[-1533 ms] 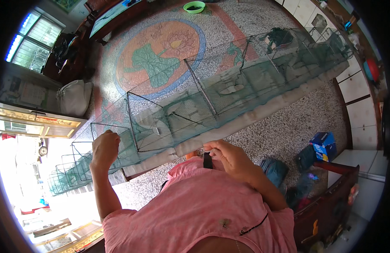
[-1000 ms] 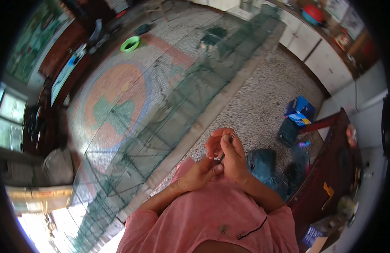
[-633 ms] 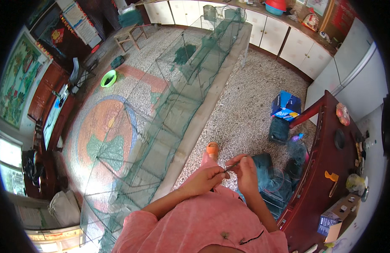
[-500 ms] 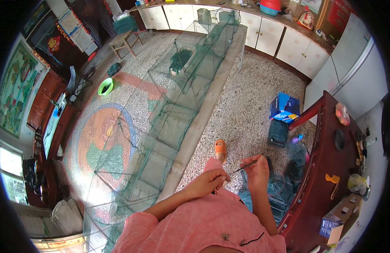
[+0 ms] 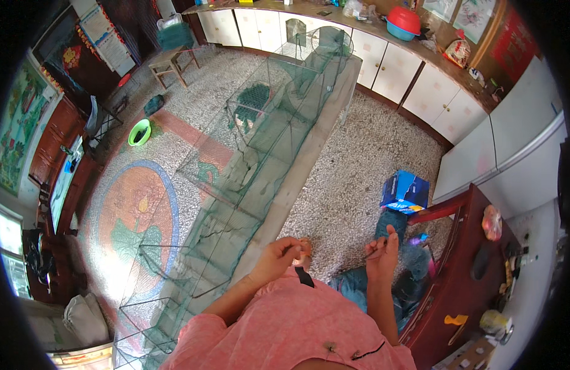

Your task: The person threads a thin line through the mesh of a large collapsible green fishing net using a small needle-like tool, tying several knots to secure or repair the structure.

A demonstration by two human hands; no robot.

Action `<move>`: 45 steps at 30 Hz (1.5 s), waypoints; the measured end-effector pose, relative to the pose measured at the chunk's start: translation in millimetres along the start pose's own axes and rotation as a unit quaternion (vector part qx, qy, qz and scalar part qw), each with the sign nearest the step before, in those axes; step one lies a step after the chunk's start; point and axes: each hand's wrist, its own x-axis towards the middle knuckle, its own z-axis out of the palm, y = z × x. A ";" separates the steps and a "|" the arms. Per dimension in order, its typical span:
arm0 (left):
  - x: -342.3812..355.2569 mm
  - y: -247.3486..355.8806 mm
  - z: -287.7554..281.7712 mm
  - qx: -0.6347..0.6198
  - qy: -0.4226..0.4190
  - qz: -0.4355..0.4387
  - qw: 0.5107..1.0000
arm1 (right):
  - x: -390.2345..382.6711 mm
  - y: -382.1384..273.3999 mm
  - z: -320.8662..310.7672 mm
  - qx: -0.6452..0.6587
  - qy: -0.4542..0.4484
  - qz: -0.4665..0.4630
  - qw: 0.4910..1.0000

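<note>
In front of my pink shirt, my left hand is closed in a pinch; whatever its fingertips hold is too small to make out. My right hand, raised to the right and apart from the left, grips a thin dark stick-like tool, mostly hidden by the fingers. To the left of my hands stretches a long green mesh net trap with thin square frames. It runs along a pale narrow table, and part of its mesh spreads over the left side.
A blue box stands on the floor to the right, with folded blue-green netting nearer me. Beside it is a dark red table bearing small items. A green basin and a wooden stool stand far left.
My hands have moved farther apart, the left one away to the left. The dark tool, which pointed across toward the left hand, now shows less. The whole view has shifted slightly.
</note>
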 end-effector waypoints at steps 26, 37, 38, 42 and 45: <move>291.6 110.1 32.0 -0.360 0.134 -0.017 0.923 | 301.7 -128.6 43.8 -0.451 -0.219 0.207 0.840; 391.5 154.4 58.5 -0.129 0.129 0.025 0.983 | 467.4 -131.5 97.6 -0.394 -0.234 -0.037 0.888; 399.2 155.8 55.6 -0.099 0.141 0.033 0.985 | 472.2 -132.4 118.0 -0.414 -0.245 -0.056 0.875; 453.6 161.8 40.7 0.000 0.185 0.065 0.981 | 497.9 -116.9 187.2 -0.466 -0.303 -0.148 0.818; 498.6 155.8 31.0 -0.051 0.226 0.110 0.966 | 514.9 -108.9 239.7 -0.487 -0.351 -0.199 0.774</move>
